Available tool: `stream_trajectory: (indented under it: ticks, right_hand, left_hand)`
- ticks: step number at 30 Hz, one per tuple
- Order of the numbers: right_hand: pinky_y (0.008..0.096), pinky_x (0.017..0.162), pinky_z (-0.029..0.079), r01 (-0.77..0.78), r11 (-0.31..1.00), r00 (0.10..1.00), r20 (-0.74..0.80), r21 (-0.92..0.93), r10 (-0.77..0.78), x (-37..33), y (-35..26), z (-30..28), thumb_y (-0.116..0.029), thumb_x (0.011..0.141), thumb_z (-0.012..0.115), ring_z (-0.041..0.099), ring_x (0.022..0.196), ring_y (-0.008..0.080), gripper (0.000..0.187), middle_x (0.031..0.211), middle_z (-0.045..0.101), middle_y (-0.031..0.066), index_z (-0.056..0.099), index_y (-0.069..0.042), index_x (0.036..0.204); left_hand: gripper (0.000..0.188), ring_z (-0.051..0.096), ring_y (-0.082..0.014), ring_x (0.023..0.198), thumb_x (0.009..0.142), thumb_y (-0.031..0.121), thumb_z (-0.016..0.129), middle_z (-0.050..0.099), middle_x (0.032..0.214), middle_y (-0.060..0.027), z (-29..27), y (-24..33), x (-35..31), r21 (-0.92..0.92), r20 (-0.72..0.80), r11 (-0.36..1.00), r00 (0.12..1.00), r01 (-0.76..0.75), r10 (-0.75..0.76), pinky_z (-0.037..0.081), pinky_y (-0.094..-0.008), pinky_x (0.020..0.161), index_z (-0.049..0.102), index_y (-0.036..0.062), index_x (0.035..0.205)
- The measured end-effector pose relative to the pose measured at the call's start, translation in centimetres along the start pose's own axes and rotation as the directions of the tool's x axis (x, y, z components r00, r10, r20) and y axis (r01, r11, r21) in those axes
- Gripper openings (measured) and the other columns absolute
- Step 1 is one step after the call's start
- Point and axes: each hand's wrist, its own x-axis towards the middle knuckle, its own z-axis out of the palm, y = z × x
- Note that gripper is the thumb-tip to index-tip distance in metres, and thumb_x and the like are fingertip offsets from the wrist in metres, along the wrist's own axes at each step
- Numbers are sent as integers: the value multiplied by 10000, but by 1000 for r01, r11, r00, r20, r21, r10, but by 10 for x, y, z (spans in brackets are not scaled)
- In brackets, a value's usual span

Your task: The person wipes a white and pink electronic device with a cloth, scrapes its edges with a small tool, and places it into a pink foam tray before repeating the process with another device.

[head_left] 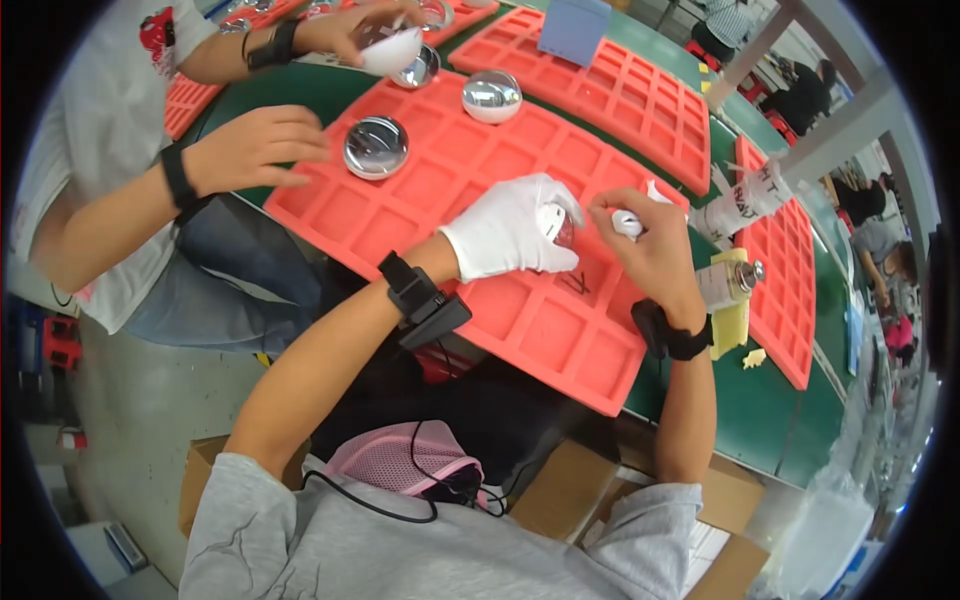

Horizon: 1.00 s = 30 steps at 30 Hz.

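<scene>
My left hand (515, 228), in a white glove, is closed around a rounded piece with a white part (549, 222) and a shiny side that looks red. Its full shape is hidden by the glove. Just to the right, my bare right hand (655, 245) pinches a crumpled white cloth (627, 224), with another white end poking out above the fingers. Both hands are over a red tray (545, 335) with square compartments. Farther left on this tray are a mirror-like dome (376, 147) and a silver-and-white round piece (492, 96).
At left a co-worker's hand (255, 150) reaches over the tray, while the other holds a white cup-shaped piece (392, 50). A bottle with a metal top (728, 282) stands on a yellow cloth (730, 330) at right. More red trays (640, 100) lie on the green table (780, 415).
</scene>
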Motion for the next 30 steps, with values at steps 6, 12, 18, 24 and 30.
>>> stream_trajectory:
  ticks: [6,12,18,24,30]
  right_hand:
    - [298,678,545,143,990,989,29,-22,-142,-8,-10,8,-138,855,757,732,739,231,147,831,752,107,760,-65,983]
    - [398,620,527,236,950,969,-28,-202,-247,-16,-7,19,-140,705,778,689,685,311,217,723,693,114,754,-155,920]
    - [441,536,489,232,927,957,-100,-296,-271,-15,-7,40,-183,676,793,675,630,331,223,681,662,130,664,-78,824]
    - [455,519,485,276,932,950,-80,-234,-301,-20,1,30,-233,661,814,676,620,346,306,662,653,143,631,-37,809]
    - [479,543,484,260,955,944,-170,-143,-283,-5,3,33,-246,690,760,665,619,352,377,644,636,162,615,36,894]
  left_hand:
    - [414,660,-178,890,722,154,861,651,955,-66,5,5,0,152,-58,987,997,-41,50,546,-311,820,656,44,1064]
    - [387,657,-186,920,720,80,845,660,990,-78,12,-8,1,186,-84,974,986,-129,146,536,-321,824,647,33,1049]
    - [456,621,-138,933,712,16,826,640,993,-49,7,-7,4,246,-37,965,994,-92,105,519,-300,841,599,31,1107]
    - [468,602,-129,965,742,25,809,632,1040,-41,17,-7,10,189,25,977,995,-102,99,496,-288,872,575,41,1146]
    - [382,620,-148,994,932,158,672,639,1112,-55,-40,-82,12,335,-57,933,986,-132,160,502,-287,864,547,-8,1253]
